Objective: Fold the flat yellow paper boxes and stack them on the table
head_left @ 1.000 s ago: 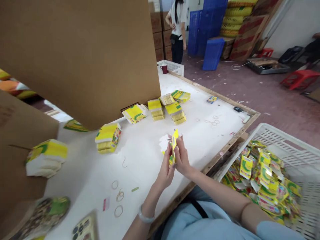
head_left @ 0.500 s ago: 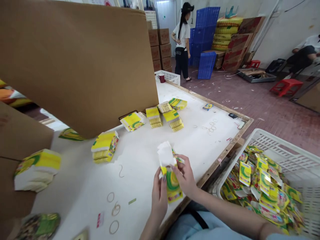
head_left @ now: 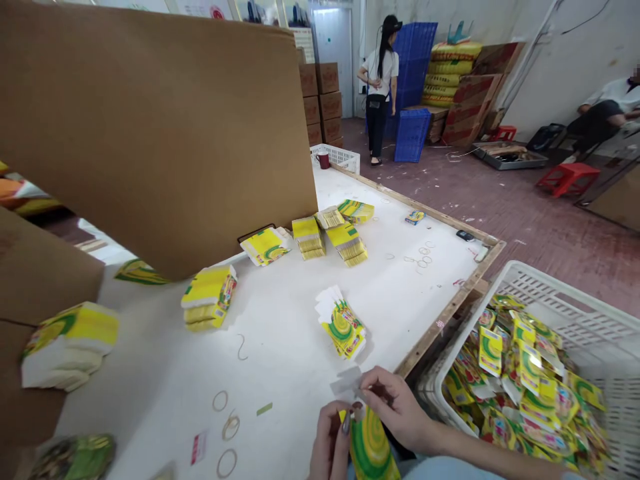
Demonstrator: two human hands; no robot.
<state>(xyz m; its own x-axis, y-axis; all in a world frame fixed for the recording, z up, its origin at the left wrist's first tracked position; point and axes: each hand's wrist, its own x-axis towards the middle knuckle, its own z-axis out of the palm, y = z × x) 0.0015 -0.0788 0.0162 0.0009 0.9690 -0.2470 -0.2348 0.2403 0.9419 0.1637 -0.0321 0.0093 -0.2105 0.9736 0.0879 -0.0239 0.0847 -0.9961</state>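
Note:
My left hand point(head_left: 331, 437) is closed on the left side of a yellow and green carton point(head_left: 371, 443) near the front edge of the table. Across from it, the fingers of my right hand point(head_left: 397, 408) pinch the carton's top, where white flaps stick up. The carton's lower end runs out of the picture. Just beyond my hands, a few flat cartons point(head_left: 343, 327) of the same print lie fanned on the white table point(head_left: 280, 380).
Bundles of yellow cartons point(head_left: 210, 293) lie along a tall cardboard sheet point(head_left: 200, 133). Rubber bands point(head_left: 227, 460) are scattered about. To the right stands a white crate point(head_left: 560, 293) full of filled cartons. A person point(head_left: 383, 80) stands beyond the table near blue crates point(head_left: 413, 133).
Both hands have moved down toward my body with the carton, uncovering the fanned cartons on the table. My right fingers have shifted to the carton's top flaps.

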